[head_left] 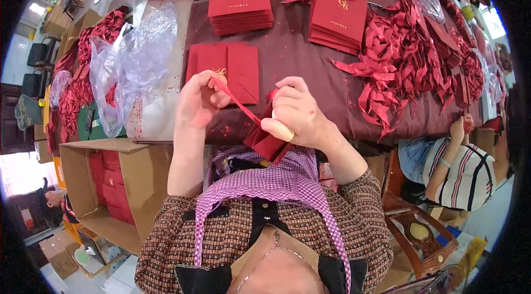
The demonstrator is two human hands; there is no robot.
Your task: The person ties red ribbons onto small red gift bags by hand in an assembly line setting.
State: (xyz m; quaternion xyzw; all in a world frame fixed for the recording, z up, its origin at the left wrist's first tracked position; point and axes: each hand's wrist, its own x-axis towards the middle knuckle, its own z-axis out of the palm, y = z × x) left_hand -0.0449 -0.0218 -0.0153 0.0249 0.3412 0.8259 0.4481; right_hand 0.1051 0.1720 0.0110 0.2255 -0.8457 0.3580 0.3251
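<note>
Hands held a small dark red folded paper bag (265,142) low over the worktop (293,56) edge. Right hand (298,114) fingers pinched it. Left hand (198,100) fingers pinched its thin red ribbon (238,101), stretched slanting from upper left down to the right.

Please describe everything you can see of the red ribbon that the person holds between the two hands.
The red ribbon is a narrow flat strip, satin-like by its look, the same dark red as the loose ribbons heaped on the table. It runs taut and slanted, from the left hand, which pinches its upper end, down to the small folded red paper bag gripped by the right hand. Its lower end disappears at the bag's edge, so how it is fastened there cannot be seen. It hangs above the dark table cover, touching nothing else.
</note>
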